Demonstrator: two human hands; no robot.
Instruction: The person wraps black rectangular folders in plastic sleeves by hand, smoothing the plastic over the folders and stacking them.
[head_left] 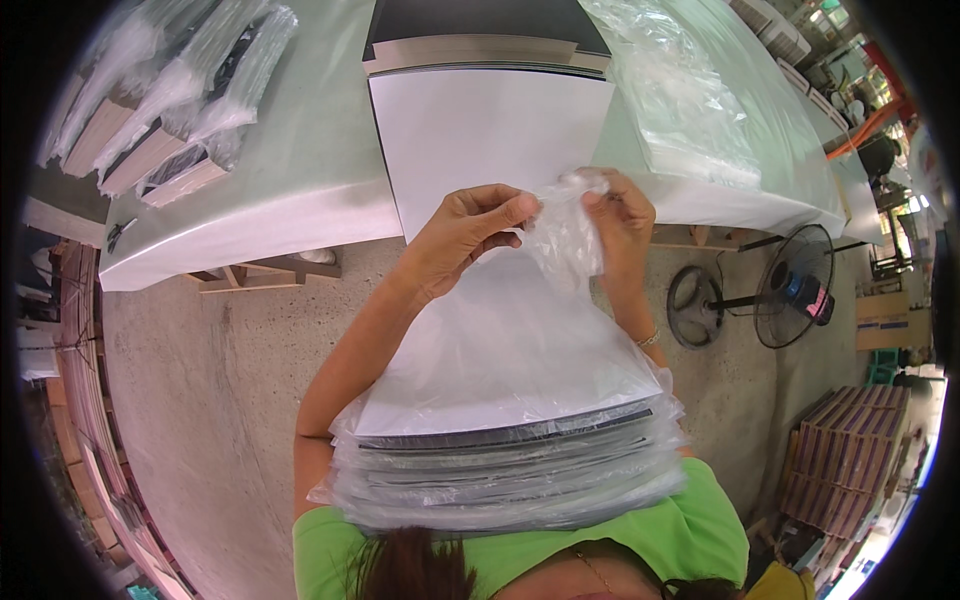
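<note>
At the upper centre of the frame, the left hand (468, 232) and right hand (626, 222) pinch the bunched end of a clear plastic bag (565, 238), which looks light, soft and slippery, probably best gripped by those gathered folds.

Glossy, crinkled, see-through plastic bag (512, 345)

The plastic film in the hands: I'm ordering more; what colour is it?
The plastic film is clear, whitish where bunched; see the head view.

Plastic (570, 240) partly hides the right hand (626, 222); the top edge crops a black stack (490, 18).
</note>
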